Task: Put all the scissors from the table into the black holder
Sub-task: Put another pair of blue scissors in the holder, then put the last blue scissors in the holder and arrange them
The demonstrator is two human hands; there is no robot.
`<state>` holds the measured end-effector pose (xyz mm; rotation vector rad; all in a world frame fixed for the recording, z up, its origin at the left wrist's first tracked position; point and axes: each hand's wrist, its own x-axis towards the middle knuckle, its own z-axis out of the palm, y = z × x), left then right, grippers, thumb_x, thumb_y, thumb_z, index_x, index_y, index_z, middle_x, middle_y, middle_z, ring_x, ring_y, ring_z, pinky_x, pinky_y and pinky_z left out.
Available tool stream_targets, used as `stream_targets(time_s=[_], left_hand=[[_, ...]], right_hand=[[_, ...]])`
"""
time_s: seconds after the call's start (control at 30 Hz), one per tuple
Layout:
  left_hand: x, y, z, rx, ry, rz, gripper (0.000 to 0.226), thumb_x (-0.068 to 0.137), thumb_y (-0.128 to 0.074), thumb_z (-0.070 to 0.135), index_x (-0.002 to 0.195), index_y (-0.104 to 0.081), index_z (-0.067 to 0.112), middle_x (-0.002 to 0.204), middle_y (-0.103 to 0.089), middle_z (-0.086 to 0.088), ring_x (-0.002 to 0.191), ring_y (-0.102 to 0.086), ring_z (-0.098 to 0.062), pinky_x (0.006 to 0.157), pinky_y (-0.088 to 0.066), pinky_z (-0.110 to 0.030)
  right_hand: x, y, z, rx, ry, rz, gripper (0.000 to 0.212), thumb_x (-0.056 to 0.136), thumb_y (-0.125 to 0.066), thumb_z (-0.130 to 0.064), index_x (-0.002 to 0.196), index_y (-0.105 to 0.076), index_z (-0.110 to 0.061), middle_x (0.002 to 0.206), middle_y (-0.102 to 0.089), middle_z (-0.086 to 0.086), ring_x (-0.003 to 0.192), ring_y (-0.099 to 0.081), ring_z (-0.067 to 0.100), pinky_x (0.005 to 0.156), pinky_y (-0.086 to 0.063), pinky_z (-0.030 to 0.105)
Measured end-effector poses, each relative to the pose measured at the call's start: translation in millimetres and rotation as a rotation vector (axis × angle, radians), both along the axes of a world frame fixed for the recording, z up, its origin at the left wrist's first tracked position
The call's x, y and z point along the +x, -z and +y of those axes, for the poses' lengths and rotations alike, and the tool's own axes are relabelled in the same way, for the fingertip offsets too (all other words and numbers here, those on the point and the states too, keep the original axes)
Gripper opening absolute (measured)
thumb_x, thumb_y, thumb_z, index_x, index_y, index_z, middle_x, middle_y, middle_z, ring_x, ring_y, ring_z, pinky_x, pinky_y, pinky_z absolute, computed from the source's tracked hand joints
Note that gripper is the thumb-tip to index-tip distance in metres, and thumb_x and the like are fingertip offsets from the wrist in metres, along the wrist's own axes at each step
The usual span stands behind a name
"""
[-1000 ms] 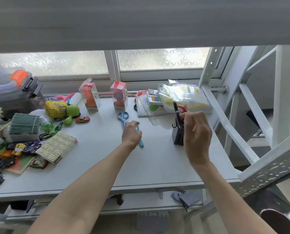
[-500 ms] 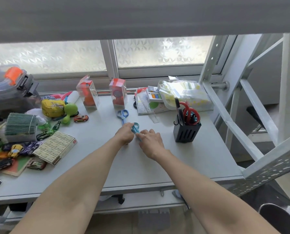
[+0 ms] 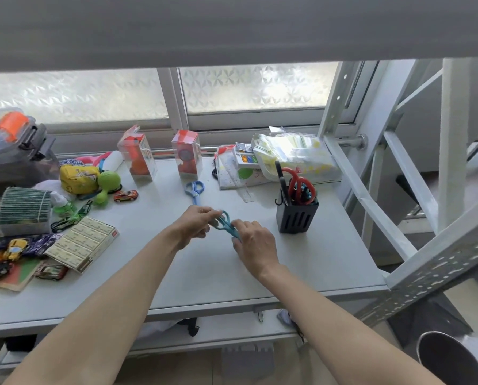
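Teal scissors (image 3: 226, 224) held between both hands, lifted just off the table (image 3: 204, 276), left of the black holder (image 3: 297, 218). Handle loops point toward the left hand (image 3: 194, 222), blade end runs down into the right hand (image 3: 253, 245). Left hand fingers pinched on the handle end; right hand fingers curled over the blade end, gripping it. Both hands closed on the same scissors, nearly touching each other.

Black holder stands upright right of the hands, near but apart from them. Red scissors (image 3: 301, 184) and a black-handled tool (image 3: 280, 179) stick up out of it, handles up.

Blue scissors (image 3: 195, 190) lie flat on the table left of the holder and further back than the hands, handles toward the window, untouched.

Behind the holder: clear plastic container (image 3: 293, 154) with pale contents, plus a small paint set (image 3: 246, 159) beside it. Two clear-boxed red toys (image 3: 186, 154) stand back-left of the holder, past the blue scissors. Far left of the holder: red toy car (image 3: 125, 195), green ball toy (image 3: 107, 184), yellow pouch (image 3: 78, 177), cream box (image 3: 85, 243), other clutter too small to tell.
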<state>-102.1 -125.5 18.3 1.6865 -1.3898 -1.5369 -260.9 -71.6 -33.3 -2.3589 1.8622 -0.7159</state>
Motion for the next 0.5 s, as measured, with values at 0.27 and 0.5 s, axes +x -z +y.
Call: stream_targets(time_s=[0.27,0.5], left_hand=[[-42,-15,16,-0.145,0.087,0.030,0.035,0.097,-0.050,0.042,0.110,-0.069,0.015,0.098,-0.065,-0.007,0.067,-0.049,-0.013,0.062,-0.044,-0.023],[-94,-5,16,-0.239,0.225,-0.038,0.066,0.090,-0.067,0.024,0.149,-0.038,0.022,0.144,-0.048,-0.006,0.079,-0.064,-0.014,0.061,-0.050,-0.021]], right_hand=[[-42,-13,41,-0.222,0.053,-0.417,0.017,0.097,-0.052,-0.026,0.098,-0.058,-0.010,0.073,-0.059,0.001,0.058,-0.053,0.015,0.050,-0.044,0.024],[-106,-56,48,-0.501,0.315,-0.679,0.017,0.097,-0.056,-0.016,0.104,-0.059,-0.001,0.085,-0.052,0.004,0.063,-0.047,0.011,0.061,-0.044,0.014]])
